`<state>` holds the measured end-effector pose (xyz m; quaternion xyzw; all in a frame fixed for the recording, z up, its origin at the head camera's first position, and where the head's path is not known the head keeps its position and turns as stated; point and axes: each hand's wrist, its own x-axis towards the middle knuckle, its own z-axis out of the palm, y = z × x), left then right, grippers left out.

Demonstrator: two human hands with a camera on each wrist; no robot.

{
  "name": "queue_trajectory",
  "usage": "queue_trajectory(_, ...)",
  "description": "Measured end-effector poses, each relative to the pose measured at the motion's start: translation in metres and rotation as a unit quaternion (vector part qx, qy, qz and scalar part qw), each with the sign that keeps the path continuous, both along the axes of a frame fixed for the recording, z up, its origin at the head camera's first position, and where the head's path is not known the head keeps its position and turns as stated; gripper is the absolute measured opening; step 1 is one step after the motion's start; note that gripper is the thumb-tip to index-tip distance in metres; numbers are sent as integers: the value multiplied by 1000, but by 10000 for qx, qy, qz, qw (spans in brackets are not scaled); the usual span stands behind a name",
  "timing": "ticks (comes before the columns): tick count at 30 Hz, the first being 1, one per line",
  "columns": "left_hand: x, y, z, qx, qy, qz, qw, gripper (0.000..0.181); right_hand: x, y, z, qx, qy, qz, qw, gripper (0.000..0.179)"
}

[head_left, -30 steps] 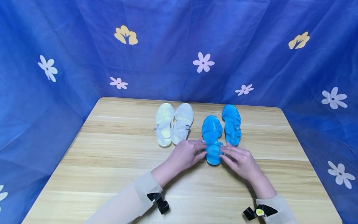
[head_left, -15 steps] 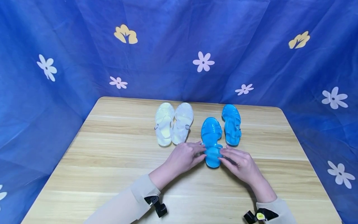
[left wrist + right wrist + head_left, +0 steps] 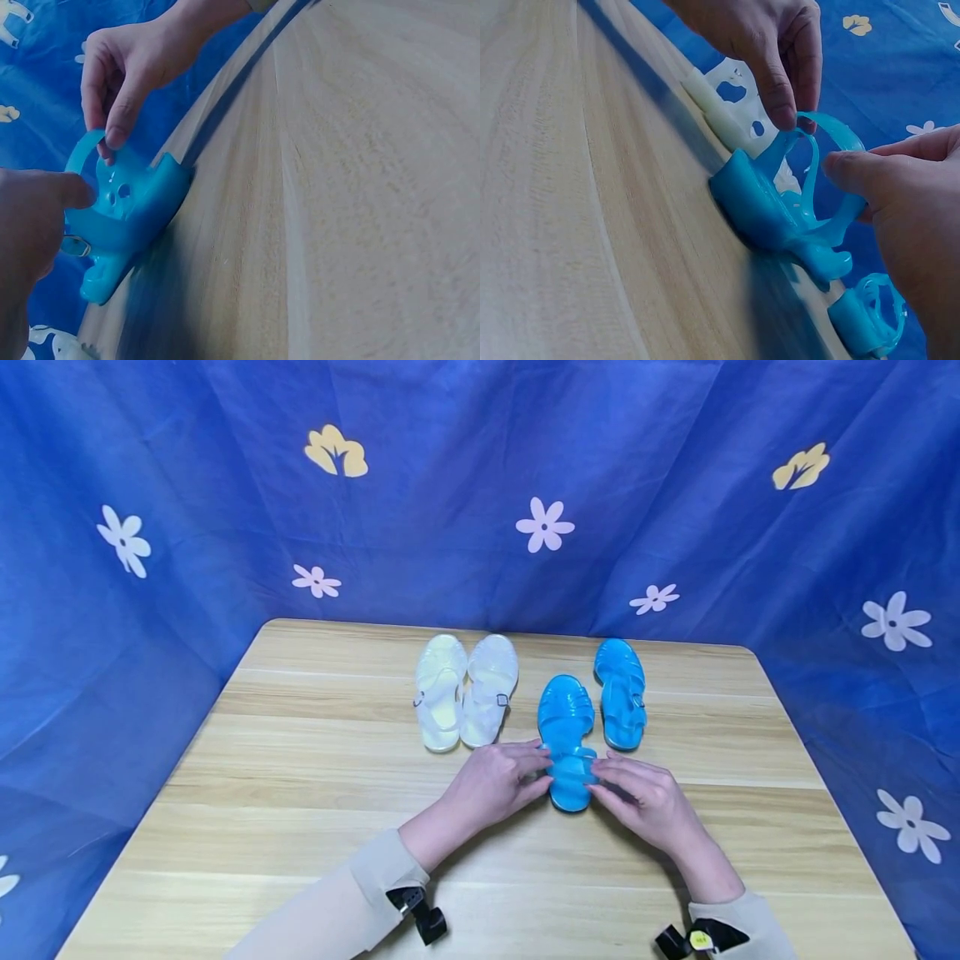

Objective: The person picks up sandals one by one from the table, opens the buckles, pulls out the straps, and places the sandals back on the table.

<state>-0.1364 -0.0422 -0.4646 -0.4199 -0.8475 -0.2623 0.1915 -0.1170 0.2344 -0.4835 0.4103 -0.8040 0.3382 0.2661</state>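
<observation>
A blue jelly sandal (image 3: pixel 566 714) lies toe-away on the wooden table, between the two hands. At its left side my left hand (image 3: pixel 497 781) pinches the ankle strap (image 3: pixel 840 133) between thumb and fingers. Opposite, my right hand (image 3: pixel 647 795) pinches the same strap from the right, and the strap arches above the heel. The right wrist view shows the sandal's heel (image 3: pixel 750 201) near the table surface. A small buckle (image 3: pixel 75 245) shows on the strap side in the left wrist view. Another blue sandal (image 3: pixel 621 693) lies just beyond to the right.
Two whitish jelly sandals, one on the left (image 3: pixel 441 693) and one on the right (image 3: pixel 492 689), lie side by side left of the blue ones. The wooden table (image 3: pixel 300 760) ends at the back against a blue flowered curtain (image 3: pixel 450 485).
Both hands have drawn the nearer blue sandal slightly toward the person and a touch left, mostly in the first half second. The other sandals stay in place.
</observation>
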Motion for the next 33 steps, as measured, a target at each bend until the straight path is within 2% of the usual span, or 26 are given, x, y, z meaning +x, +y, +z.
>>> queue_trajectory(18, 2, -3, -2, 237, -126, -128, 9996, 27, 3, -1, 2, -60, 65, 128, 9999, 28)
queue_trajectory(20, 1, -4, -2, 306, -389, -96, 9987, 35, 2, -1, 2, -14, 2, 159, 9999, 29)
queue_trajectory(22, 1, -6, -2, 408, -879, 6, 9953, 50, 1, -2, 4, 18, -79, 250, 9997, 34)
queue_trajectory(24, 0, -8, -2, 600, -1539, 165, 9861, 64, 1, -3, 6, 46, -196, 364, 9991, 43)
queue_trajectory(26, -1, -9, -1, 779, -2172, 365, 9723, 71, -1, -7, 9, 31, -273, 495, 9984, 50)
queue_trajectory(29, -3, -9, -1, 1006, -2880, 582, 9505, 65, -3, -16, 14, -46, -317, 626, 9975, 50)
queue_trajectory(33, -7, -7, -3, 1254, -3558, 616, 9241, 52, -8, -32, 22, 20, -427, 585, 9974, 37)
